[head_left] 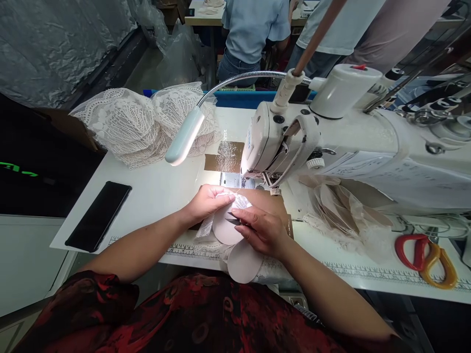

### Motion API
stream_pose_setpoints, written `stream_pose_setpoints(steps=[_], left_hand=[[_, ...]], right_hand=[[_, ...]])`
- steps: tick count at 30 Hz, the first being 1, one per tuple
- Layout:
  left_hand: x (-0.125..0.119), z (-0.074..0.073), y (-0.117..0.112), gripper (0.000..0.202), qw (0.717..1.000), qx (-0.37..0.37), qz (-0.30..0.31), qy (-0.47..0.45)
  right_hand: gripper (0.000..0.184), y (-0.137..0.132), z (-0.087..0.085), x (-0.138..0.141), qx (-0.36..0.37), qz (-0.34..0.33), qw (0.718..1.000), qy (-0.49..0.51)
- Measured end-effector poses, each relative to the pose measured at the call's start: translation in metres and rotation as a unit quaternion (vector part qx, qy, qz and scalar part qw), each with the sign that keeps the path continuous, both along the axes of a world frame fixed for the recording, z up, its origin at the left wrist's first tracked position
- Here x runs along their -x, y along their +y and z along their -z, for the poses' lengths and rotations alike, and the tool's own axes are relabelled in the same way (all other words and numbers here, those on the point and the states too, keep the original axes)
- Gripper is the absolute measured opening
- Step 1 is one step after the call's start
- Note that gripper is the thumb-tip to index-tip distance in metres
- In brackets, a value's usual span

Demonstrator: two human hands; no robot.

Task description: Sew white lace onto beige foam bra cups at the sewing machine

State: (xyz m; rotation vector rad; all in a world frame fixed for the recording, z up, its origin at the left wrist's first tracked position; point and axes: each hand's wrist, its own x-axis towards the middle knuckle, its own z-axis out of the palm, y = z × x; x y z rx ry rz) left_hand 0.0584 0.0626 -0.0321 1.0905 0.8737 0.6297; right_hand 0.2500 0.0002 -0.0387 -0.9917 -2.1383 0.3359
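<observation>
Just in front of the sewing machine, my left hand pinches the lace edge of a pale bra cup between thumb and fingers. My right hand is closed around what look like small thread snips; their dark pointed blades lie over the cup and the rest is hidden in my palm. A second smooth cup hangs below, at the table's front edge, with white lace around it. The machine's needle area is just beyond my fingertips.
A lamp on a bent neck hangs over the table. Heaped lace cups lie back left, a black phone at left. Cut pieces and red-and-yellow-handled scissors are at right. A person sits beyond.
</observation>
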Motion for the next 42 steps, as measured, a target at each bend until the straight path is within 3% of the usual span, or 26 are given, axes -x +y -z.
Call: stream_pose_setpoints(steps=[2,6,9,17,24,30,35,38,42], left_hand=[[0.0,0.0,0.0,0.029,1.0,0.009,0.005,-0.007],[0.0,-0.003,-0.001,0.035,0.999,0.021,0.028,-0.013],[-0.001,-0.004,-0.002,0.034,0.999,0.019,0.044,-0.006],[-0.003,0.002,-0.004,0.031,0.989,-0.089,0.109,0.039],[-0.003,0.004,-0.004,0.03,0.987,-0.1,0.106,0.062],[0.001,0.001,-0.001,0.03,0.994,-0.05,0.077,0.064],[0.003,-0.001,0.0,0.028,0.995,-0.029,0.085,0.041],[0.003,-0.001,0.001,0.028,0.993,-0.047,0.099,0.036],[0.003,0.0,0.001,0.03,0.987,-0.081,0.135,0.018]], right_hand=[[0.036,0.0,-0.001,0.0,0.026,0.012,0.999,0.013],[0.028,0.003,-0.007,0.003,0.128,0.143,0.98,0.054],[0.017,0.006,-0.01,0.005,0.173,0.193,0.963,0.078],[0.016,0.008,-0.006,0.007,0.151,0.177,0.97,0.069],[0.01,0.009,0.003,0.001,0.055,0.16,0.985,-0.039],[0.012,0.014,0.013,-0.013,0.006,0.228,0.967,-0.116],[0.02,0.015,0.009,-0.017,0.036,0.265,0.959,-0.091],[0.027,0.014,0.0,-0.01,0.105,0.21,0.972,-0.01],[0.018,0.014,-0.006,0.001,0.157,0.14,0.976,0.055]])
